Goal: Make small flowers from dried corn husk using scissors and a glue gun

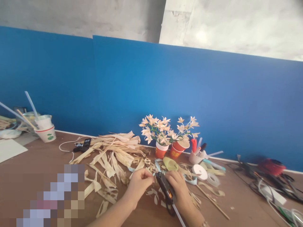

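In the lower middle of the head view my right hand is wrapped round a black glue gun. A pale glue stick runs out of its rear end toward me. My left hand is just left of the gun's front, thumb and fingers pinched together. Whatever sits in that pinch is too small to make out. Beneath and between the hands lie small pale petal-like pieces. Dried husk strips spread out in a pile to the left of my left hand.
Pale husk flowers stand in a red paper cup, beside another red cup. Right of them are a tool cup, a white tape roll and a thin stick. Cables and a power strip lie far right; a blue partition rises behind.
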{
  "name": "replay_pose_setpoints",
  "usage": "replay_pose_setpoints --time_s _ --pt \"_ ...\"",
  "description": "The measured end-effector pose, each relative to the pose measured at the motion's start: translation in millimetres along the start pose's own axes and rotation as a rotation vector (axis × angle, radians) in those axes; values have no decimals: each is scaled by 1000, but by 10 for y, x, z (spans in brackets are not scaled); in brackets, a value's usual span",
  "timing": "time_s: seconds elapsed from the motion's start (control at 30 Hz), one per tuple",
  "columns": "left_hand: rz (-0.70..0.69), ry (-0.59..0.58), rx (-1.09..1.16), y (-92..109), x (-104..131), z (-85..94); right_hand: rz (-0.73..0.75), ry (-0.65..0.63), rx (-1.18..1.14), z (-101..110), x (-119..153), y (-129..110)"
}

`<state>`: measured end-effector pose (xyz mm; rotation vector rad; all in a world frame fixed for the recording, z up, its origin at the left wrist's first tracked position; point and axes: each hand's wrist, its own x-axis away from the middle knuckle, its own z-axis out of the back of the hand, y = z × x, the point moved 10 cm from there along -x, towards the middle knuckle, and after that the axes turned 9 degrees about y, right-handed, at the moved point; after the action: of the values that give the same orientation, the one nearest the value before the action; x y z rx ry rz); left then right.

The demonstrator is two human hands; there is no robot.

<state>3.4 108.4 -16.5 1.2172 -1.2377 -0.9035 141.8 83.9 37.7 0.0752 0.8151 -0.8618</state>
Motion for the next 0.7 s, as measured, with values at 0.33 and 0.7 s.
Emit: replay_pose_setpoints --time_s 0.33,0.7 --pt "25 16 55 31 30 32 7 -17 -72 -18 17 2" --pt "-90 41 -9 81 -37 86 29 -28 -167 -37 7 5"
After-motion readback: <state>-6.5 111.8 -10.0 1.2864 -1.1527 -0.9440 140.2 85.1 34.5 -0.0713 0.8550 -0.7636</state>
